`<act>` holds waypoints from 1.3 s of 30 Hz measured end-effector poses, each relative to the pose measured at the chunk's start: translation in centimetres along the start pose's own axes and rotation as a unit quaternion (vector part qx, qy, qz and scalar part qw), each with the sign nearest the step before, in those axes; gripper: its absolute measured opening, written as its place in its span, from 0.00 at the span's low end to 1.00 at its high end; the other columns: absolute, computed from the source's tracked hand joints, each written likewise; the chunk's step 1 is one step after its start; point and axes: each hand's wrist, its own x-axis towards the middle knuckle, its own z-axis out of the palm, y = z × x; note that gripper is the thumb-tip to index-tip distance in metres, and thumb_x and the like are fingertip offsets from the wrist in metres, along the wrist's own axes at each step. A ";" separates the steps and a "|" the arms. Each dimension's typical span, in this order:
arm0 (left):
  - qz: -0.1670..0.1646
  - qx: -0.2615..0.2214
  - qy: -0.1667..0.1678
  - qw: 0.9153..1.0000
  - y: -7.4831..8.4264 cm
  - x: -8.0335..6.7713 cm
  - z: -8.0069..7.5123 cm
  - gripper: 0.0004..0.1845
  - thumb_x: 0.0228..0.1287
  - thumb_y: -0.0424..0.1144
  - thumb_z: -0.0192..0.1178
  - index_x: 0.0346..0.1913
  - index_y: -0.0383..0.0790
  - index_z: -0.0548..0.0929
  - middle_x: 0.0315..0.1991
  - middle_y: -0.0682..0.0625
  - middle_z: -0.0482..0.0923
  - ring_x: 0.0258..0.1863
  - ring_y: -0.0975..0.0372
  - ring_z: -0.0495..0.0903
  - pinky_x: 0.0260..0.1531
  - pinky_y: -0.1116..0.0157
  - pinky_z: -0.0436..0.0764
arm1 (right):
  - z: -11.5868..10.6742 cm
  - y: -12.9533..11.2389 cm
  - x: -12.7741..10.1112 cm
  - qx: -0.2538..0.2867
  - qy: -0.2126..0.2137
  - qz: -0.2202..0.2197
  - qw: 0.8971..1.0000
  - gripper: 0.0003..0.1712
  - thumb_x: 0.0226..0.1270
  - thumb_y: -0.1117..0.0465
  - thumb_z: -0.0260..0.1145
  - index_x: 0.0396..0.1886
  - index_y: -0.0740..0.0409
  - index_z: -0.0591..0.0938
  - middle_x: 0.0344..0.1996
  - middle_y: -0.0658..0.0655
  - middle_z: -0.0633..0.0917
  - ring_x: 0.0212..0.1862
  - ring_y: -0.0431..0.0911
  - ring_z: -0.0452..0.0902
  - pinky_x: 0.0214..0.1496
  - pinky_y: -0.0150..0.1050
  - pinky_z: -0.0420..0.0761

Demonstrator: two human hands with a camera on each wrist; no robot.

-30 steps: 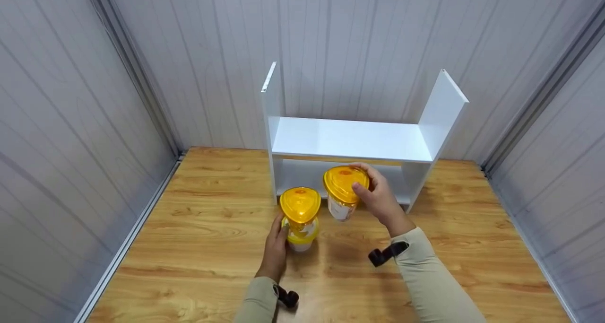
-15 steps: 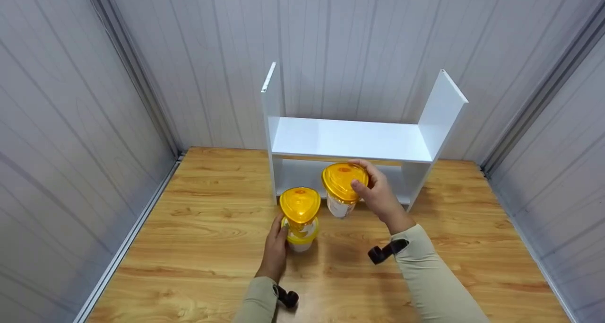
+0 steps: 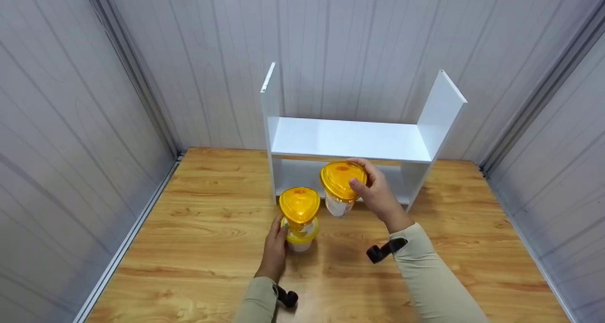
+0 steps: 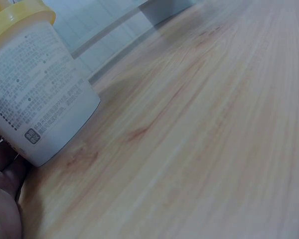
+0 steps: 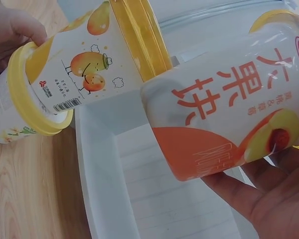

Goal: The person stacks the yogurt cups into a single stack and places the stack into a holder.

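My left hand (image 3: 274, 249) grips a stack of two tubs from the left side. The lower tub (image 3: 298, 246) is white with a yellow rim and stands on the wooden table; small print covers it in the left wrist view. On it sits an amber-lidded tub (image 3: 299, 205), whose pear-like fruit cartoons show in the right wrist view. To the right, my right hand (image 3: 378, 197) holds another amber-lidded tub (image 3: 338, 205) above the table, thumb on the lid's edge. Red characters and a cut peach mark this held tub (image 5: 224, 104) in the right wrist view.
Behind the tubs stands a white two-level shelf (image 3: 352, 138) with upright side panels (image 3: 442, 110). Pale panelled walls (image 3: 350, 44) enclose the wooden table (image 3: 212, 247) at the back and both sides. Black wrist cameras (image 3: 380, 253) sit on both sleeves.
My right hand has raised its tub slightly and moved it a little left, toward the shelf. The left hand and its stack stay in place.
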 end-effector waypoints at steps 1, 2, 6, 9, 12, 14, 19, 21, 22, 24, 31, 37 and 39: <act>0.000 0.003 0.001 1.000 0.0 0.0 0.0 0.29 0.81 0.53 0.43 0.79 0.52 0.57 0.80 0.52 0.53 0.79 0.56 0.50 0.76 0.50 0.49 | 0.0 -0.1 0.0 0.000 0.000 -0.001 1.000 0.30 0.74 0.52 0.62 0.70 0.59 0.69 0.59 0.63 0.76 0.54 0.56 0.76 0.56 0.40 0.82; 0.001 0.006 0.002 1.000 0.0 0.0 0.0 0.29 0.81 0.53 0.43 0.79 0.52 0.57 0.80 0.52 0.53 0.79 0.56 0.50 0.76 0.50 0.49 | 0.0 -0.1 0.1 0.001 0.001 -0.001 1.000 0.30 0.74 0.51 0.63 0.70 0.59 0.69 0.59 0.63 0.76 0.54 0.56 0.76 0.56 0.40 0.82; -0.002 0.002 0.003 1.000 0.0 0.0 0.0 0.30 0.81 0.53 0.43 0.80 0.50 0.56 0.80 0.50 0.52 0.79 0.56 0.49 0.77 0.50 0.49 | 0.1 -0.3 0.2 0.009 0.001 -0.008 1.000 0.34 0.73 0.48 0.64 0.70 0.61 0.68 0.59 0.64 0.75 0.54 0.55 0.76 0.56 0.39 0.82; -0.007 0.001 0.004 1.000 0.0 0.0 0.0 0.31 0.81 0.54 0.43 0.80 0.49 0.56 0.80 0.49 0.53 0.79 0.55 0.49 0.76 0.50 0.49 | 0.2 -0.4 0.2 0.013 0.000 -0.011 1.000 0.38 0.71 0.43 0.65 0.70 0.62 0.67 0.59 0.64 0.75 0.54 0.55 0.76 0.57 0.38 0.82; -0.012 0.007 0.005 1.000 0.1 -0.1 0.1 0.31 0.81 0.55 0.43 0.80 0.50 0.56 0.80 0.50 0.54 0.79 0.55 0.50 0.76 0.50 0.50 | 0.3 -0.6 0.3 0.013 0.001 -0.008 1.000 0.39 0.71 0.42 0.66 0.70 0.61 0.67 0.59 0.64 0.75 0.54 0.55 0.76 0.57 0.38 0.82; -0.016 0.012 0.008 1.000 0.1 -0.1 0.1 0.31 0.81 0.56 0.43 0.79 0.52 0.57 0.79 0.51 0.54 0.79 0.56 0.51 0.76 0.50 0.50 | 0.3 -0.7 0.3 0.013 0.001 -0.007 1.000 0.37 0.72 0.44 0.65 0.70 0.61 0.67 0.59 0.64 0.75 0.54 0.55 0.76 0.57 0.39 0.82; -0.011 0.016 0.010 1.000 0.2 -0.2 0.0 0.31 0.81 0.56 0.43 0.80 0.52 0.57 0.80 0.51 0.53 0.79 0.56 0.50 0.76 0.49 0.49 | 0.6 -1.1 0.5 0.008 0.001 0.002 1.000 0.30 0.75 0.53 0.60 0.71 0.59 0.67 0.59 0.63 0.75 0.55 0.56 0.75 0.58 0.40 0.81; -0.007 0.017 0.010 1.000 0.2 -0.1 0.0 0.30 0.81 0.54 0.43 0.80 0.52 0.57 0.80 0.51 0.53 0.79 0.56 0.50 0.76 0.49 0.49 | 0.6 -1.3 0.6 0.007 0.002 0.006 1.000 0.29 0.76 0.53 0.60 0.71 0.58 0.67 0.60 0.62 0.75 0.56 0.56 0.75 0.59 0.40 0.81; -0.006 0.017 0.009 1.000 0.2 -0.1 0.1 0.30 0.81 0.54 0.43 0.79 0.52 0.57 0.80 0.51 0.53 0.79 0.56 0.50 0.76 0.49 0.50 | 0.7 -1.4 0.6 0.008 0.002 0.007 1.000 0.29 0.76 0.53 0.60 0.71 0.58 0.67 0.60 0.62 0.75 0.56 0.56 0.75 0.59 0.39 0.81; -0.003 0.016 0.008 1.000 0.3 -0.1 0.1 0.29 0.81 0.52 0.43 0.79 0.52 0.57 0.79 0.51 0.54 0.79 0.55 0.50 0.76 0.49 0.50 | 0.7 -1.5 0.7 0.007 0.002 0.007 1.000 0.30 0.76 0.52 0.61 0.71 0.58 0.67 0.60 0.62 0.75 0.56 0.56 0.75 0.59 0.39 0.81; -0.002 0.019 0.009 1.000 0.3 0.0 0.1 0.29 0.82 0.51 0.42 0.80 0.49 0.56 0.80 0.48 0.53 0.79 0.54 0.50 0.76 0.48 0.50 | 1.1 -2.0 1.0 -0.005 0.001 0.002 1.000 0.29 0.75 0.53 0.60 0.70 0.58 0.68 0.60 0.62 0.75 0.56 0.56 0.75 0.59 0.40 0.81; -0.003 0.003 0.012 1.000 0.2 -0.1 0.2 0.30 0.82 0.50 0.43 0.80 0.46 0.56 0.80 0.46 0.51 0.79 0.52 0.48 0.76 0.48 0.48 | 1.4 -1.9 1.3 0.009 -0.004 -0.022 1.000 0.40 0.70 0.40 0.65 0.69 0.61 0.68 0.57 0.64 0.77 0.52 0.55 0.77 0.56 0.40 0.82; -0.003 0.000 0.013 1.000 0.1 -0.1 0.1 0.31 0.82 0.50 0.43 0.80 0.45 0.55 0.80 0.46 0.50 0.79 0.52 0.47 0.77 0.48 0.47 | 1.6 -1.9 1.5 0.012 -0.008 -0.032 0.999 0.46 0.65 0.34 0.67 0.69 0.62 0.68 0.56 0.64 0.77 0.51 0.54 0.78 0.55 0.40 0.83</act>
